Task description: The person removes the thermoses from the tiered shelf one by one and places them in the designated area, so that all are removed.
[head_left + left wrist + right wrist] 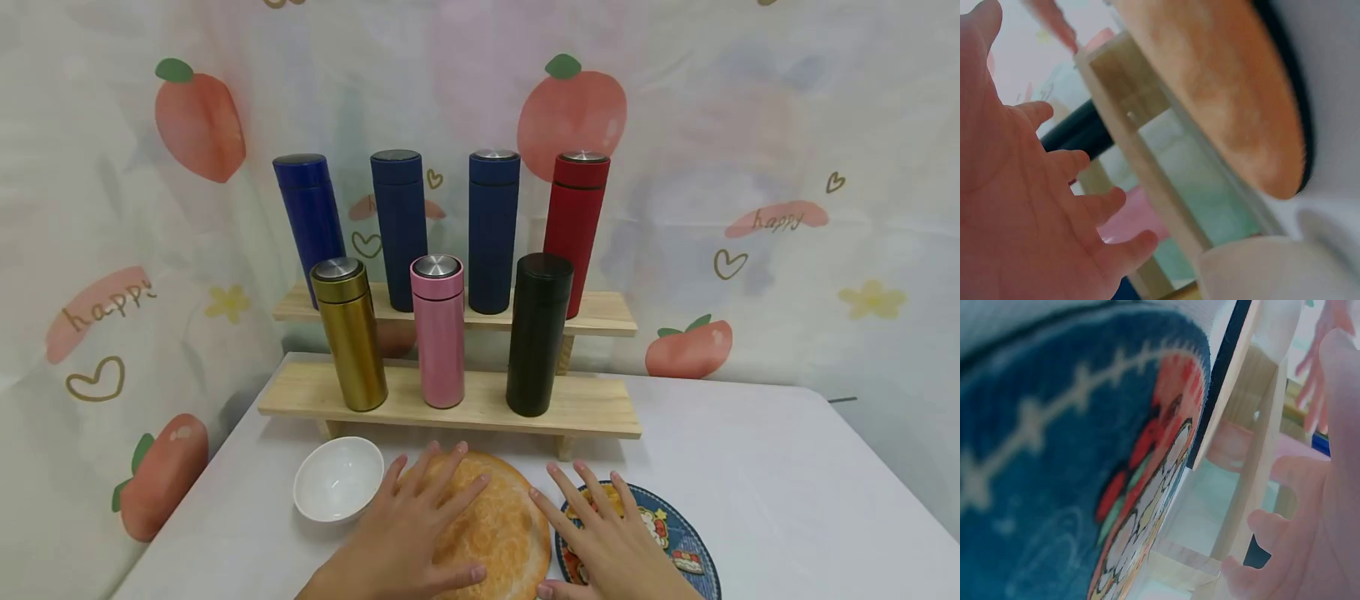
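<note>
My left hand (pixel 405 527) is spread palm-down over a round tan pad (pixel 504 533) that looks like baked flatbread. In the left wrist view its fingers are apart and hold nothing, and a dark edge shows on the tan pad (pixel 1235 106). Above a round blue denim-look pad (pixel 693 543) with cartoon figures, my right hand (pixel 611 540) also has its fingers spread and holds nothing. The right wrist view shows this blue pad (pixel 1041 481) close up, with stitch-like marks along its rim. A white bowl (pixel 339 479) stands left of my left hand.
Behind the hands stands a two-tier wooden rack (pixel 472 414). Its lower board bears gold (pixel 351 337), pink (pixel 439 342) and black flasks (pixel 537 342). Several blue flasks (pixel 493 233) and a red flask (pixel 577 225) are on the upper board. A printed curtain (pixel 750 150) hangs behind.
</note>
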`<action>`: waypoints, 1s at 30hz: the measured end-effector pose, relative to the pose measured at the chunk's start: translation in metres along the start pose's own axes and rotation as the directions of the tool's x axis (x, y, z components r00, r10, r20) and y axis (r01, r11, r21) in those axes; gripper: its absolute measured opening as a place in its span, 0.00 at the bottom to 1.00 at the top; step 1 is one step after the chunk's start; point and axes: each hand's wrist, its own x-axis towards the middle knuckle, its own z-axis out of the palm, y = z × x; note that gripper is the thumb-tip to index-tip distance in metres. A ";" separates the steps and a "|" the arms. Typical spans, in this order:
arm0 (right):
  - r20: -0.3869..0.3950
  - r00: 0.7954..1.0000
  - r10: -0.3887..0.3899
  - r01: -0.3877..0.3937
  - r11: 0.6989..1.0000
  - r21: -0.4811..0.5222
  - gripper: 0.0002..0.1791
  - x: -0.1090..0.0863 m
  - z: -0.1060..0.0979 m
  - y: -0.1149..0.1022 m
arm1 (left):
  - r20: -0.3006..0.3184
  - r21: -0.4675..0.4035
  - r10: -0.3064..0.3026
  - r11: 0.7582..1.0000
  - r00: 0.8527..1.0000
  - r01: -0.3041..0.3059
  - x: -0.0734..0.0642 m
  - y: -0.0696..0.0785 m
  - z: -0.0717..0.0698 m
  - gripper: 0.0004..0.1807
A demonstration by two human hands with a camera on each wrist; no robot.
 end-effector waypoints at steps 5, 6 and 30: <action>0.025 1.000 0.012 -0.013 1.000 0.028 0.51 0.002 -0.002 0.000 | -0.037 -0.018 -0.053 0.998 0.998 0.052 0.001 0.000 -0.017 0.50; 0.027 1.000 0.014 -0.014 0.999 0.029 0.51 0.002 -0.003 0.000 | -0.062 -0.006 -0.053 0.999 0.997 0.053 0.001 0.000 -0.021 0.50; 0.018 1.000 0.015 -0.015 1.000 -0.013 0.53 0.000 -0.002 0.000 | -0.692 -0.053 -0.175 0.980 0.700 0.193 -0.038 -0.103 -0.118 0.57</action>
